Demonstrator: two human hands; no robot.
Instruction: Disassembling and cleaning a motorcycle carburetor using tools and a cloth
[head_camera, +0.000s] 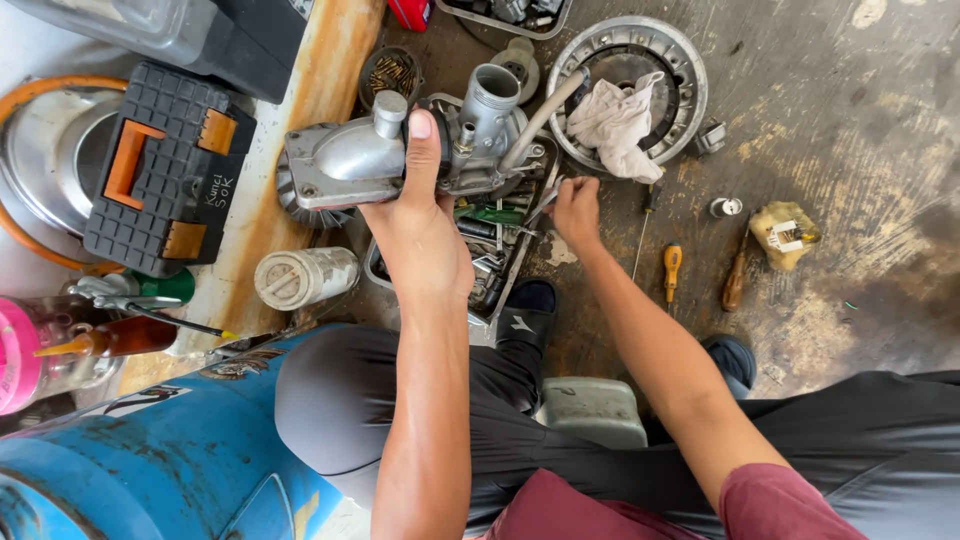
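My left hand grips a grey metal engine part with a tube-shaped port and a grey hose, holding it up over a tool tray. The thumb lies up the part's face. My right hand is just to the right, fingers closed on a thin metal tool whose tip points toward the part's lower edge. I am seated; my knees in dark trousers frame a small grey stool.
A round metal housing with a white rag lies on the stained floor behind. Screwdrivers and a yellowish plastic piece lie at right. At left are a black-and-orange toolbox, a metal can, a blue panel.
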